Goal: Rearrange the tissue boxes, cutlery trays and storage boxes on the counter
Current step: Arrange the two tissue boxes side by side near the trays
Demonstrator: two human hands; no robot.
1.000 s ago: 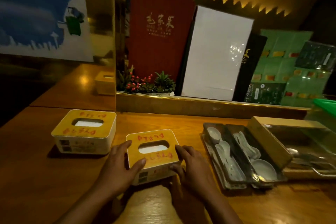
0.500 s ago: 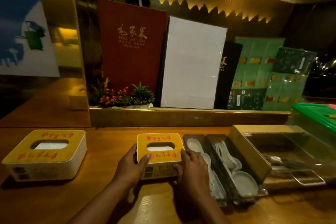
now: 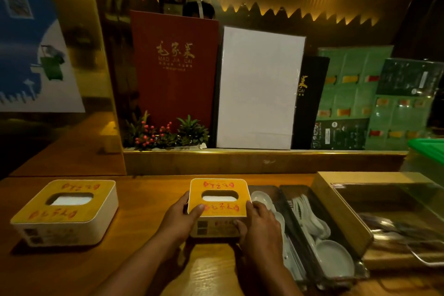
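A yellow-topped white tissue box [image 3: 217, 202] stands on the wooden counter [image 3: 144, 259], its right side against a metal cutlery tray [image 3: 310, 235] of white spoons. My left hand [image 3: 179, 220] grips its left side, thumb on the lid. My right hand [image 3: 260, 228] grips its right front corner. A second, matching tissue box [image 3: 66, 211] sits apart at the left. A wooden storage box with a clear lid [image 3: 384, 218] holding metal cutlery lies right of the tray.
A raised ledge [image 3: 240, 160] runs behind the counter with a small plant [image 3: 165, 134], a red menu [image 3: 175, 67], a white board [image 3: 258, 86] and green cards. A green-lidded container [image 3: 430, 149] is at the far right.
Both hands have slid the held tissue box to the right until it meets the cutlery tray, widening the gap to the left tissue box. The view has tilted upward.
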